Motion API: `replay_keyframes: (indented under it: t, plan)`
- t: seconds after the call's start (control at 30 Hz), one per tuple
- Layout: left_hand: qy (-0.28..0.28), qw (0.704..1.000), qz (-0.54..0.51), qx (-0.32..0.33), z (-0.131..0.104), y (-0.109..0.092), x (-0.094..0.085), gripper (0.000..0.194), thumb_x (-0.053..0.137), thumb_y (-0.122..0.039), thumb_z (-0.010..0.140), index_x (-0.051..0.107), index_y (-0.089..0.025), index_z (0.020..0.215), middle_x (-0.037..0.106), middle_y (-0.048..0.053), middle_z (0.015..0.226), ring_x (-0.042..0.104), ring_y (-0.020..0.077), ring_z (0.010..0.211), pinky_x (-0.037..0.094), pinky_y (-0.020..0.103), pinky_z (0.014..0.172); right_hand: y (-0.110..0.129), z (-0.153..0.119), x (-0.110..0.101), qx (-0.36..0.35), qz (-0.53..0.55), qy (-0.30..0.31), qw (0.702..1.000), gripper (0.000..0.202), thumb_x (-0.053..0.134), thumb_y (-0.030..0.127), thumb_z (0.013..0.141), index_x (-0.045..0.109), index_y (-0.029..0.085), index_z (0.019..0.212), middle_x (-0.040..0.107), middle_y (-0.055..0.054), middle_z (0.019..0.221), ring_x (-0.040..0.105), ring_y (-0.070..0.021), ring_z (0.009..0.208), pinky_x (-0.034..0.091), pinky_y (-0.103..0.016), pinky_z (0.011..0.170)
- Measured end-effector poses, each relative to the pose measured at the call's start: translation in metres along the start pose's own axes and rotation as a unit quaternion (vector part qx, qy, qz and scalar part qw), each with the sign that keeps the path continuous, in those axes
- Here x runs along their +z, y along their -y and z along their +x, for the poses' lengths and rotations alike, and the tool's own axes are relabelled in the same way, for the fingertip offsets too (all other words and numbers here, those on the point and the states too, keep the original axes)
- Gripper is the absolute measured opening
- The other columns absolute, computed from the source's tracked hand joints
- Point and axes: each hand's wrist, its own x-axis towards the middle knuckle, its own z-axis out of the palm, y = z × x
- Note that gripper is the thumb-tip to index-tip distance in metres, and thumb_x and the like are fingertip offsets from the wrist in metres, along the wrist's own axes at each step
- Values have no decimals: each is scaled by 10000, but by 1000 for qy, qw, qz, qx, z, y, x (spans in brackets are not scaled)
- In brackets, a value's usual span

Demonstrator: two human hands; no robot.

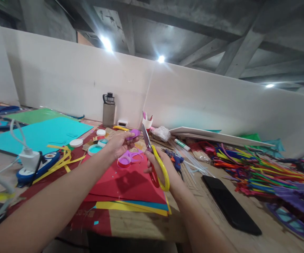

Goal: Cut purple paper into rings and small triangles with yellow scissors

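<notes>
Between the fingers of my left hand (118, 144) is a small piece of purple paper (133, 134). My right hand (160, 164) grips a pair of scissors (163, 172) with yellow and red handles, blades pointing up and away. The blades look closed together and stand apart from the purple paper. Beneath my hands lies a stack of red paper sheets (130, 191), with yellow and blue edges showing under it. On the red sheet rest a purple paper with round cut-outs (136, 158) and a small round container with purple inside (124, 161).
A phone (229, 203) and many coloured pipe cleaners (257, 168) lie at the right. Behind stand a water bottle (109, 111) and a pen cup (147, 123). A glue stick (182, 144) and a blue glue gun (177, 161) lie right of centre. Left are a power strip (39, 168) and turquoise sheet (49, 131).
</notes>
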Motion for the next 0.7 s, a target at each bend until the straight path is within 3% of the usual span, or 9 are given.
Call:
replay_keyframes:
  t: [0.13,0.2,0.3,0.43,0.7]
  plan:
    - [-13,1000,6,-5,-2,0,2,136,576,-17,724,640,-112,651,696,68,675,667,124,597,455,194,510,-7,5,-3,-69,-29,-2,997,310,594,492,793,561,200,890,549,-4,781,578,-130,675,544,-244,607]
    - [9,1000,27,-9,-2,-1,1,115,591,-31,710,654,-112,657,686,68,654,660,126,592,445,191,503,-9,5,-5,-67,-25,-11,997,334,559,518,818,554,202,925,543,2,755,580,-133,642,506,-220,523]
    - [94,988,126,6,-2,-2,-3,59,649,-75,678,670,-116,641,674,75,611,617,116,540,418,188,485,-11,7,-7,-61,19,-33,997,373,577,514,809,512,215,1022,500,46,680,494,-97,474,389,-192,387]
    - [193,934,297,34,-4,3,-8,32,701,-141,646,686,-140,618,695,90,626,623,145,573,438,214,525,-12,11,-11,-124,63,-55,989,427,700,397,721,505,218,1056,521,43,769,473,-75,502,413,-201,448]
    - [230,845,479,63,-14,8,-8,74,660,-162,629,720,-193,600,704,58,614,638,189,598,427,239,525,-15,13,-13,-140,-46,9,989,350,571,212,735,562,190,1085,557,26,742,523,-107,612,441,-216,573]
